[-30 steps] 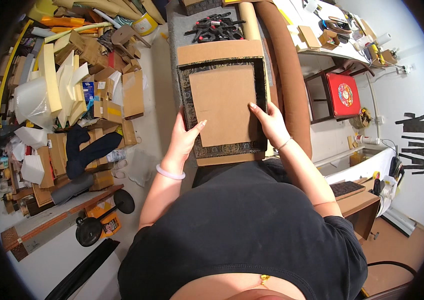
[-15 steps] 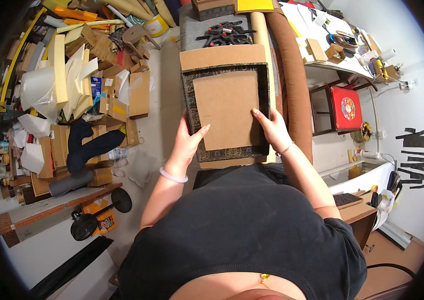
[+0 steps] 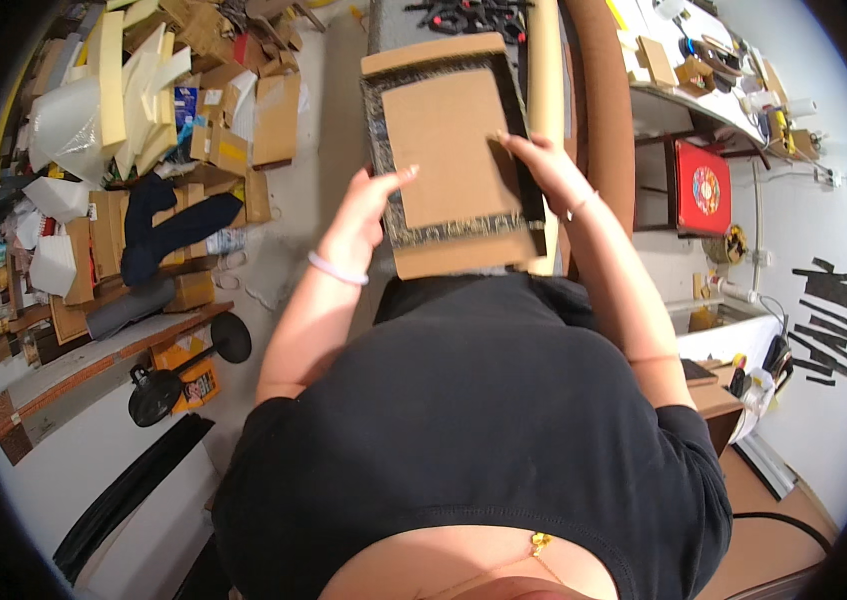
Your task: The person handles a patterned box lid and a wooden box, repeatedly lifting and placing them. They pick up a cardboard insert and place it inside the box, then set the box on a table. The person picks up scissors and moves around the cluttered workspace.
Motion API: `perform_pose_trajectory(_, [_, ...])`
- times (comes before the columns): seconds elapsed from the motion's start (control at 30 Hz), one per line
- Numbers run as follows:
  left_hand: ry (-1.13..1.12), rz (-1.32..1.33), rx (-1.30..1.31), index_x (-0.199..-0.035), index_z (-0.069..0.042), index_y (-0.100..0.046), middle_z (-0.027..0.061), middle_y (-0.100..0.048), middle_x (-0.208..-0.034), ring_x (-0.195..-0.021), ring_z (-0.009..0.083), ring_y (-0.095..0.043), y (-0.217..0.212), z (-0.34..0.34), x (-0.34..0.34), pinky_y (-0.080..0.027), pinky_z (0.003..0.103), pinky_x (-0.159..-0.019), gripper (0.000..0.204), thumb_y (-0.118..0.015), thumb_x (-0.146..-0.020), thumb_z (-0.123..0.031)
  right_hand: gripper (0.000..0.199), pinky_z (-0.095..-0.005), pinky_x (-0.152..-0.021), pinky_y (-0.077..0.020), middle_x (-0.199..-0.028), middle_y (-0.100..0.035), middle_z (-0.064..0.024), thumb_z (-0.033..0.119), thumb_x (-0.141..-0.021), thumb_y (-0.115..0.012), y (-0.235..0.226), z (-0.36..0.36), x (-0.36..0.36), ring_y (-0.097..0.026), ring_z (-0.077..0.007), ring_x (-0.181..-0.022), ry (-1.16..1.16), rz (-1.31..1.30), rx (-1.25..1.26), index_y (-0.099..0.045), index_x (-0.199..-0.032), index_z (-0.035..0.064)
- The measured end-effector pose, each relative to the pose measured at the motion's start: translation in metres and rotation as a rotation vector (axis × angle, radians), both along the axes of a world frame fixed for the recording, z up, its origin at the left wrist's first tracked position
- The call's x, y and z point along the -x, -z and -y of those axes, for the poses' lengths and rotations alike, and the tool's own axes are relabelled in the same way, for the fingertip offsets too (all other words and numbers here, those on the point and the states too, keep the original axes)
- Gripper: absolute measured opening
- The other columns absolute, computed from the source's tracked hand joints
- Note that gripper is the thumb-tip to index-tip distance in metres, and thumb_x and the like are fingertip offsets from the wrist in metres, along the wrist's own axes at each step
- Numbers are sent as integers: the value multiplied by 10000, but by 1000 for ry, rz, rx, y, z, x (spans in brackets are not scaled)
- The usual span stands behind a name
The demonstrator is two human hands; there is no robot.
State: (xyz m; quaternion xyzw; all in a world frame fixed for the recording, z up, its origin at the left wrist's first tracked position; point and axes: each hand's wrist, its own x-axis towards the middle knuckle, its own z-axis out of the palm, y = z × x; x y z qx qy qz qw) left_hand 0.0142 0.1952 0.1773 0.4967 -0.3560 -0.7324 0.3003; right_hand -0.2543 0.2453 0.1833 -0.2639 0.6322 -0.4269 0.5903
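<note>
Between my two hands is a shallow rectangular cardboard tray (image 3: 452,150), its inner border covered in dark patterned fabric and a plain brown panel in its middle. My left hand (image 3: 374,200) grips the left side, thumb over the rim onto the panel. On the right side my right hand (image 3: 541,170) holds on in the same way, its thumb reaching the panel. The fingers under the tray are hidden. It is tilted slightly, its far edge leaning left, above the near end of a grey-covered work surface (image 3: 391,22).
Black clamps with red parts (image 3: 469,15) lie beyond the tray. A brown fabric roll (image 3: 609,130) and a cream roll (image 3: 546,80) run along the right. Cardboard and foam scraps (image 3: 134,110) crowd the left. A red-seated chair (image 3: 701,188) stands at the right, near a white table (image 3: 734,110).
The tray, held in both hands, has turned a little anticlockwise and shifted up in the picture. The whole view has shifted too, with the clamps now near the upper edge.
</note>
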Motion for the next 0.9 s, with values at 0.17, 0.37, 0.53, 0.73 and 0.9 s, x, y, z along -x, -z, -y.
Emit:
perform_pose_trajectory(0.17, [-39,-88,-159,-1254,36,-598,156,-681,-1170,-1034,265,-686,31,19,-21,-586,403,-870,442,-747,-872,-128,597,-291,-587,-551,-1011,-673,-70,393,-858,-784,-1,13,-6,-661,-132,-807,-242,-42,-164,-588,-1251,-12])
perform_pose_trajectory(0.37, [-113,-48,-17,-1329,11,-542,137,-646,-1246,-1137,247,-629,21,5,-24,-527,392,-964,514,-752,-875,-107,370,-313,-700,-552,-936,-702,-67,242,-895,-780,39,1,-22,-663,-149,-784,-142,-81,-8,-647,-1140,0])
perform_pose_trajectory(0.53, [-118,-41,81,-1328,10,-551,121,-646,-1249,-1143,229,-617,20,-2,-30,-498,374,-980,493,-741,-885,-93,398,-307,-731,-551,-990,-699,-62,214,-908,-775,33,-7,-32,-645,-127,-839,-108,-31,54,-610,-1191,-12])
perform_pose_trajectory(0.73, [-176,-54,75,-1322,22,-547,118,-657,-1227,-1133,228,-619,20,-1,-38,-480,360,-991,499,-745,-875,-80,630,-329,-885,-515,-1190,-632,-98,468,-933,-693,4,-7,-35,-600,-157,-1077,-221,-211,71,-543,-1334,6])
perform_pose_trajectory(0.9, [-339,39,1,-1337,24,-537,124,-652,-1256,-1158,242,-618,27,5,-64,-474,375,-1010,529,-759,-868,-81,711,-376,-945,-511,-1220,-629,-193,576,-999,-532,67,77,15,-621,-264,-1119,-279,-349,119,-551,-1323,-57])
